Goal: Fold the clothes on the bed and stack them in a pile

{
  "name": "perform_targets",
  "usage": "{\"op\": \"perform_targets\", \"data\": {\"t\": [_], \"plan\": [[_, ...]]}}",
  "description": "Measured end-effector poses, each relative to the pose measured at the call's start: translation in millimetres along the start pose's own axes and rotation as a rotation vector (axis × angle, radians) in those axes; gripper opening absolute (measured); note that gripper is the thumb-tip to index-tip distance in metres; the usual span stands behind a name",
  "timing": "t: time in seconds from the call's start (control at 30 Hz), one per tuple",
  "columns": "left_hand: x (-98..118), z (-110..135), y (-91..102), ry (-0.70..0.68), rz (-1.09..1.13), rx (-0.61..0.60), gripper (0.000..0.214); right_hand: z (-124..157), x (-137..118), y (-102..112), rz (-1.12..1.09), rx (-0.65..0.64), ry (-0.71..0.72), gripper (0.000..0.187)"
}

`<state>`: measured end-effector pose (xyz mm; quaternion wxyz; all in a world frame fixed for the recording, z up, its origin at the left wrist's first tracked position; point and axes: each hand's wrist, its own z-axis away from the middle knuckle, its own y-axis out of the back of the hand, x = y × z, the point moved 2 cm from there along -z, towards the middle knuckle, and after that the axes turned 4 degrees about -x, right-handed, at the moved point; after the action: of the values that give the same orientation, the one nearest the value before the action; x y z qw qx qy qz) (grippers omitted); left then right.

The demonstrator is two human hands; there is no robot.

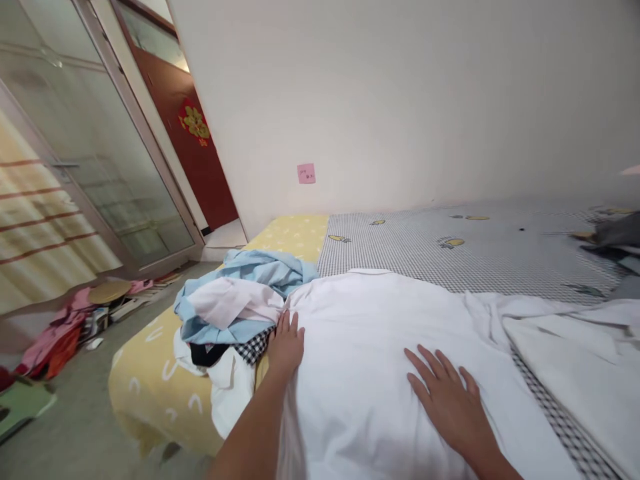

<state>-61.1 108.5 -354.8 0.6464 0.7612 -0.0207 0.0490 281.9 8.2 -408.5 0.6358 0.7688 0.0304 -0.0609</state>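
A white shirt (360, 347) lies spread out on the bed in front of me, with soft wrinkles across it. My left hand (287, 347) rests at its left edge, fingers stretched forward and close together, holding nothing that I can see. On the right half of the cloth, my right hand (447, 397) lies flat with its fingers spread. Just left of my left hand is a heap of clothes, with a light blue garment (265, 267), a pale pinkish-white piece (233, 300) and a black-and-white checked piece (255, 345).
Another white garment (585, 367) lies at the right. The bed has a yellow cover (155, 370) and a grey checked sheet (400, 243) against the wall. Dark items (617, 237) sit at the far right. Assorted things (107, 297) lie on the floor by the glass door (115, 133).
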Motion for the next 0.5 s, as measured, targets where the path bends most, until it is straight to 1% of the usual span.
{"op": "perform_targets", "data": {"t": [0.1, 0.17, 0.2, 0.27, 0.33, 0.37, 0.4, 0.43, 0.47, 0.5], "plan": [[18, 12, 3.9, -0.022, 0.015, -0.049, 0.053, 4, -3, 12, 0.038, -0.045, -0.006, 0.055], [26, 32, 4.4, -0.091, 0.032, -0.081, 0.054, 6, -4, 17, 0.039, -0.062, -0.012, 0.056], [28, 46, 4.1, -0.138, 0.045, -0.093, 0.053, 6, -4, 18, 0.03, -0.074, -0.017, 0.057], [24, 85, 2.6, -0.221, 0.065, -0.111, 0.049, 4, -5, 19, -0.013, -0.111, -0.032, 0.058], [10, 131, -1.3, -0.225, 0.108, -0.09, 0.047, 1, -5, 22, -0.106, -0.156, -0.06, 0.056], [1, 154, -5.1, -0.186, 0.142, -0.064, 0.049, -1, -5, 25, -0.199, -0.178, -0.081, 0.055], [-9, 176, -9.2, -0.085, 0.269, 0.012, 0.052, -3, -6, 30, -0.319, -0.196, -0.099, 0.053], [-20, 195, -15.0, 0.025, 0.411, 0.06, 0.058, -3, -7, 36, -0.449, -0.206, -0.11, 0.052], [-29, 213, -22.2, 0.132, 0.567, 0.065, 0.064, -1, -8, 42, -0.571, -0.21, -0.112, 0.051], [-35, 228, -30.3, 0.244, 0.73, 0.02, 0.068, 3, -9, 49, -0.662, -0.207, -0.103, 0.051]]}}
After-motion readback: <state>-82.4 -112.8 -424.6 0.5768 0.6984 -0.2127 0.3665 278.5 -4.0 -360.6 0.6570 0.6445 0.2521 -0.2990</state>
